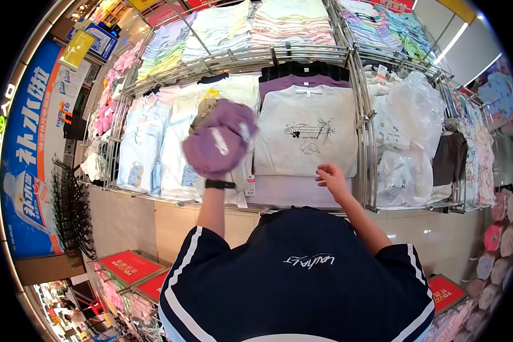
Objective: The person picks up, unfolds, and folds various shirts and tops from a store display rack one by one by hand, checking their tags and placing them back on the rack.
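Note:
A bunched purple garment (pixel 221 139) with white lettering is held up by my left hand, blurred by motion. The cloth hides that hand's fingers; only the wrist with a black band (pixel 220 184) shows below it. My right hand (pixel 332 179) is empty, its fingers apart and slightly bent, near the lower right corner of a pale grey shirt (pixel 305 134) with a dark line drawing. This shirt lies flat on the rack, with a purple shirt (pixel 279 84) and a black one showing behind its collar.
Light blue shirts (pixel 139 142) and white shirts lie to the left on the metal rack (pixel 356 108). Clear plastic packages (pixel 404 165) are in the right section. Folded stacks (pixel 290 25) fill the upper shelf. Red signs (pixel 128 267) stand behind me.

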Available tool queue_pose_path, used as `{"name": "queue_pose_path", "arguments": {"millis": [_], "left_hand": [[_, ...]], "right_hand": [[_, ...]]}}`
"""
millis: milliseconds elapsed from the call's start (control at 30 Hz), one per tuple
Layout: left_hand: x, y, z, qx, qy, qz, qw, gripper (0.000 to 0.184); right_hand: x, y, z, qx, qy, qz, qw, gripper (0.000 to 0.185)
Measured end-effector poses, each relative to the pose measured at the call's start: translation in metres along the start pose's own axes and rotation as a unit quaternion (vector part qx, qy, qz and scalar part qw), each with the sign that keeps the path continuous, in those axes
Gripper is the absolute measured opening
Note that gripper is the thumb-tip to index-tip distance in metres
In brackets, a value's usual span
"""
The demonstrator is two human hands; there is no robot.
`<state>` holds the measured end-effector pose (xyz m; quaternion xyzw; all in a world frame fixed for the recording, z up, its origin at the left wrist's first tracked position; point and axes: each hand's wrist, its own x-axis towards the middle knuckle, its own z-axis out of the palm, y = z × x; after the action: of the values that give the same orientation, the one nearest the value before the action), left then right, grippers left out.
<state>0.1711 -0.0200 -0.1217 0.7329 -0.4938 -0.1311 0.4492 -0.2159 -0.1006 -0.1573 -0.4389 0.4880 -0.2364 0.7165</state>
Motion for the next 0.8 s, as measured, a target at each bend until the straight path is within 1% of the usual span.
{"name": "queue_pose_path", "arguments": {"millis": [67, 133, 200, 267, 300, 333, 367, 400, 467, 500, 567, 667, 700, 767, 800], "left_hand": [[0.034, -0.026, -0.017, -0.074, 0.103, -0.056, 0.99, 0.061], [0.059, -0.052, -0.021, -0.128, 0.178, -0.08, 0.972, 0.062], [0.067, -0.077, -0.013, -0.137, 0.231, -0.075, 0.96, 0.064], [0.068, -0.107, -0.001, -0.132, 0.27, -0.051, 0.952, 0.066], [0.054, -0.088, -0.001, 0.149, 0.211, -0.084, 0.963, 0.073], [0.046, -0.123, 0.01, 0.303, 0.136, -0.044, 0.942, 0.071], [0.041, -0.139, 0.015, 0.318, 0.009, -0.059, 0.946, 0.07], [0.032, -0.149, 0.025, 0.297, -0.025, -0.057, 0.953, 0.066], [0.034, -0.128, 0.022, 0.281, -0.174, -0.175, 0.928, 0.062], [0.032, -0.124, 0.023, 0.271, -0.165, -0.168, 0.933, 0.06], [0.029, -0.117, 0.022, 0.251, -0.147, -0.154, 0.944, 0.056], [0.018, -0.074, 0.008, 0.273, -0.193, -0.166, 0.928, 0.059], [0.006, -0.064, 0.007, 0.299, -0.16, -0.129, 0.932, 0.049], [-0.006, -0.066, 0.005, 0.301, -0.175, -0.125, 0.929, 0.042], [-0.014, -0.068, 0.004, 0.301, -0.182, -0.125, 0.928, 0.039]], "right_hand": [[0.005, 0.02, -0.013, -0.031, 0.033, 0.032, 0.998, 0.021], [0.011, 0.043, -0.023, -0.07, 0.049, 0.028, 0.996, 0.022], [0.015, 0.06, -0.029, -0.101, 0.064, 0.028, 0.992, 0.022], [0.019, 0.07, -0.033, -0.126, 0.077, 0.031, 0.989, 0.021], [0.023, 0.079, -0.036, -0.148, 0.08, 0.006, 0.986, 0.022], [0.027, 0.09, -0.041, -0.17, 0.083, -0.018, 0.982, 0.024], [0.032, 0.102, -0.046, -0.192, 0.086, -0.042, 0.977, 0.025], [0.037, 0.115, -0.05, -0.253, 0.126, -0.097, 0.954, 0.03], [0.046, 0.143, -0.059, -0.371, 0.198, -0.201, 0.885, 0.042], [0.054, 0.157, -0.064, -0.319, 0.22, -0.123, 0.914, 0.05], [0.07, 0.171, -0.072, -0.205, 0.259, 0.033, 0.943, 0.068], [0.043, 0.121, -0.058, -0.114, 0.345, 0.091, 0.927, 0.077], [0.036, 0.111, -0.059, -0.079, 0.334, 0.102, 0.934, 0.078], [0.026, 0.1, -0.064, -0.011, 0.308, 0.126, 0.943, 0.082], [0.027, 0.098, -0.064, 0.013, 0.312, 0.129, 0.941, 0.078]]}}
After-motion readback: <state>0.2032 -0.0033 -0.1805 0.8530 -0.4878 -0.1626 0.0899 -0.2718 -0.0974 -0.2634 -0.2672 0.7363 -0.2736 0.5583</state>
